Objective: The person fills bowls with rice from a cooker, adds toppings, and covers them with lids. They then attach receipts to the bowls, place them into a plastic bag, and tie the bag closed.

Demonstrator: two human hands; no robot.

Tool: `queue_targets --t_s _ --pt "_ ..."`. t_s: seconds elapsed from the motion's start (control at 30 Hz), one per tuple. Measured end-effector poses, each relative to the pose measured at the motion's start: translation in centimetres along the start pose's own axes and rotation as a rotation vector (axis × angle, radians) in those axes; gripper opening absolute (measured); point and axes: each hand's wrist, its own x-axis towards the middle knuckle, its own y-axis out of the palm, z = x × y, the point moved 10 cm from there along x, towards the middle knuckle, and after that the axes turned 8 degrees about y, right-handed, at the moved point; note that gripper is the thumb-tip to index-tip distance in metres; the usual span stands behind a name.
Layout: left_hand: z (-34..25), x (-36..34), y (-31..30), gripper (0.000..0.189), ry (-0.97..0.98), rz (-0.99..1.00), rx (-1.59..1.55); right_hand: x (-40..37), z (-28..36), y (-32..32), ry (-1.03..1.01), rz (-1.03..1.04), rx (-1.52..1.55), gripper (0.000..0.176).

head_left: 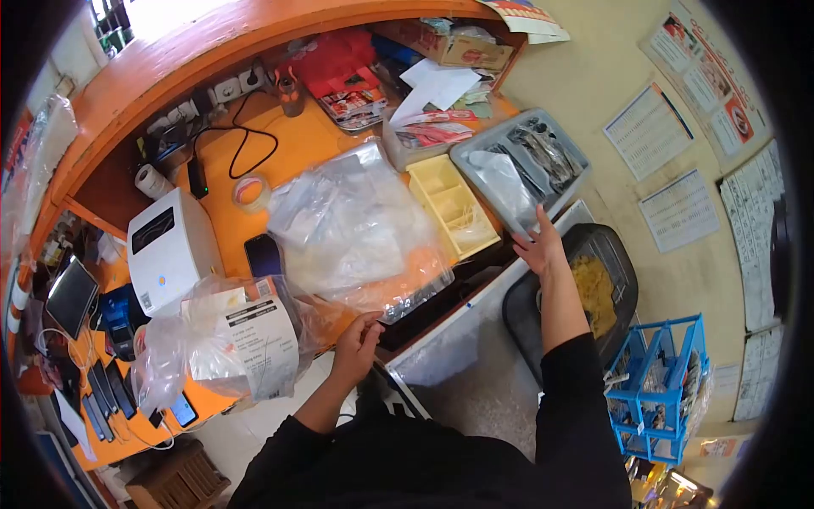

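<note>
My right hand (543, 247) reaches to the near corner of a grey tray (509, 222), its fingers spread right at the rim. Inside the tray are black plastic cutlery (547, 153) in clear wrap and a clear plastic bag (502, 174). My left hand (358, 343) hovers by the counter's front edge, empty, with fingers loosely bent and apart. Just beyond it lies a pile of clear plastic bags (352, 225). A filled plastic bag with a printed receipt (259, 339) stands to its left.
A yellow divided box (456, 208) sits between the bags and the tray. Behind my right forearm is a black container with yellow food (593, 293). A blue rack (657, 390) stands at right. On the orange counter are a white printer (174, 254), a tape roll (251, 194) and a phone (263, 254).
</note>
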Motion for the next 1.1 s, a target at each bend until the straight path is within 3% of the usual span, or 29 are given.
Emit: queue_targets --t_s 0.1,0.13,0.17,0.23,0.3,0.33,0.43,0.47,0.57,0.6,0.7,0.73,0.83,0.87,0.97,1.1 --pt "1.1 -0.6 -1.0 0.026 -0.026 0.000 0.047 0.3 1.8 3.0 -0.788 -0.296 -0.666 0.050" --pt "1.6 -0.8 -1.2 0.026 -0.023 -0.003 0.054 -2.0 -0.6 6.6 -0.838 -0.005 -0.679 0.036" --pt "2.0 -0.8 -1.0 0.025 -0.013 -0.001 0.062 -3.7 -3.9 10.0 -0.835 0.261 -0.737 0.008" --pt "2.4 -0.9 -0.4 0.025 -0.010 0.014 0.074 -8.4 -10.8 15.7 -0.763 0.669 -0.851 0.007" --pt "2.2 -0.7 0.7 0.024 -0.019 0.026 0.080 -10.8 -17.0 19.6 -1.088 0.875 -1.134 0.020" --pt "0.9 -0.4 1.2 0.024 0.031 0.054 0.116 -12.5 -18.4 21.0 -1.114 0.890 -1.216 0.022" --pt "-1.9 -0.3 2.0 0.024 0.094 0.066 0.148 -14.0 -19.7 24.1 -1.707 0.551 -1.315 0.028" --pt "-1.7 -0.5 2.1 0.024 0.077 0.087 0.153 -13.3 -19.4 24.8 -1.715 0.519 -1.238 0.029" --pt "-1.0 -1.2 1.5 0.023 0.056 0.083 0.144 -9.7 -19.1 26.6 -1.331 0.663 -1.340 0.023" --pt "-0.8 -1.5 1.0 0.023 0.052 0.062 0.132 -10.6 -17.2 26.6 -1.350 0.635 -1.223 0.017" --pt "-0.4 -2.1 0.0 0.023 0.035 0.000 0.103 -10.8 -15.3 26.1 -1.409 0.439 -1.350 0.016" --pt "-0.5 -2.2 -0.3 0.023 0.026 -0.010 0.102 -9.3 -18.0 25.9 -1.355 0.507 -1.631 0.017" --pt "-0.2 -2.2 -0.2 0.023 -0.003 -0.004 0.094 -11.7 -21.7 25.0 -1.481 0.806 -1.572 0.021" --pt "0.0 -2.2 0.0 0.023 -0.011 0.001 0.090 -11.0 -22.2 25.1 -1.342 0.796 -1.546 0.027" --pt "-0.3 -2.3 0.8 0.023 0.051 0.029 0.110 -9.0 -21.0 26.7 -1.487 0.721 -1.295 0.023" --pt "-0.9 -3.0 0.3 0.024 0.033 0.016 0.089 -6.9 -19.3 29.3 -1.239 0.811 -1.609 0.030"
